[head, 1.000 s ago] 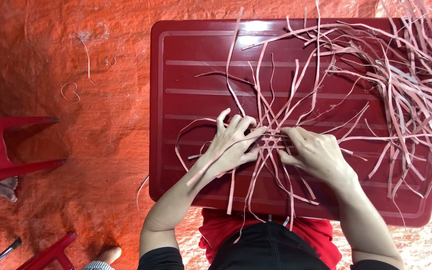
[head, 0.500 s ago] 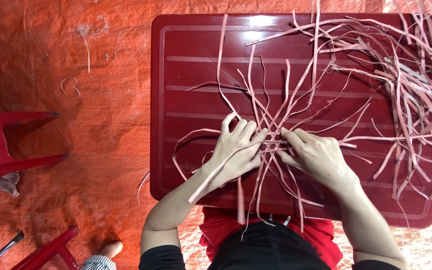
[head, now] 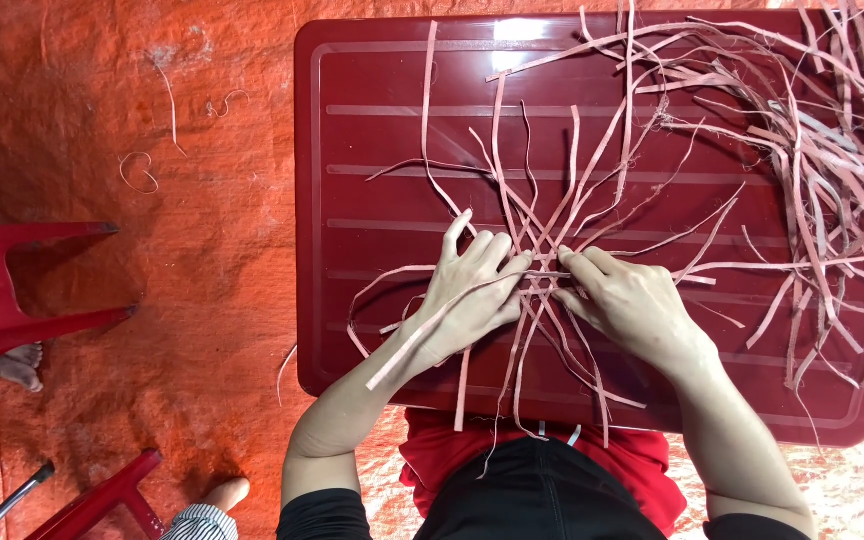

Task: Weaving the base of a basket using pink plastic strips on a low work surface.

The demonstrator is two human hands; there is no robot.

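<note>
Both my left hand (head: 472, 290) and right hand (head: 632, 300) press fingertips together on the crossing pale pink flat strips (head: 542, 275), pinning them against the dark red plastic table (head: 372, 150).

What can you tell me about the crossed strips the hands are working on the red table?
The crossed strips are thin, flat, pale pink bands that look like split cane or plastic. They fan out in a star from one interlaced centre and lie flat on the dark red plastic table. The left hand and right hand press on that centre from either side; one strip runs over the left wrist. Several ends hang off the near edge. A loose heap of strips lies to the right.
</note>
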